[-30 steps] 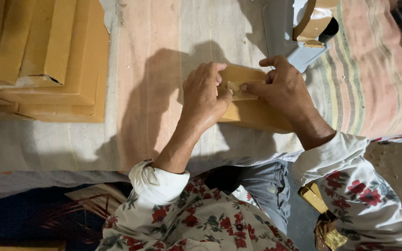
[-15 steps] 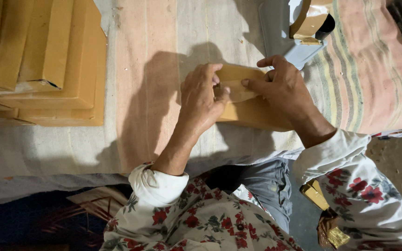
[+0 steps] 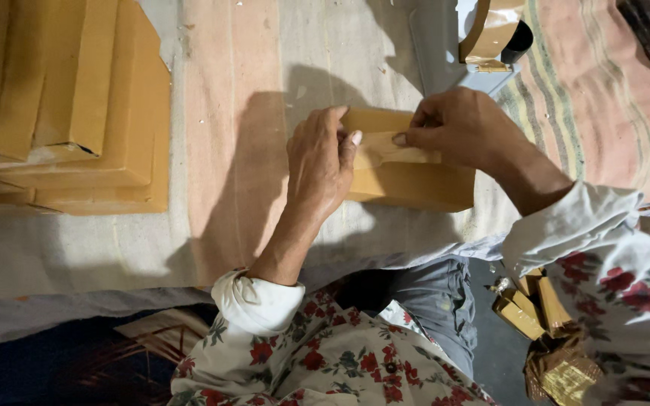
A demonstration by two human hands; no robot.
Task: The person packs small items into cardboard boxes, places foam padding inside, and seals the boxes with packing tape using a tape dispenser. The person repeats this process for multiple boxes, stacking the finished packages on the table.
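Note:
A small tan cardboard box (image 3: 408, 184) rests on the cloth-covered table in front of me. My left hand (image 3: 321, 165) grips its left end, thumb pressing on the top flap. My right hand (image 3: 457, 128) holds the box's upper right part, with thumb and forefinger pinching the folded flap near the middle. Both hands touch the box, and its far side is hidden behind my right hand.
A stack of flat tan cardboard boxes (image 3: 77, 113) lies at the table's far left. A tape dispenser with brown tape (image 3: 490, 34) sits beyond my right hand. Striped cloth (image 3: 603, 90) covers the right side. Small golden packets (image 3: 536, 316) lie on the floor.
My hands have shifted slightly on the box; the right thumb and forefinger now press the flap down closer to the left thumb. The box has stayed in place.

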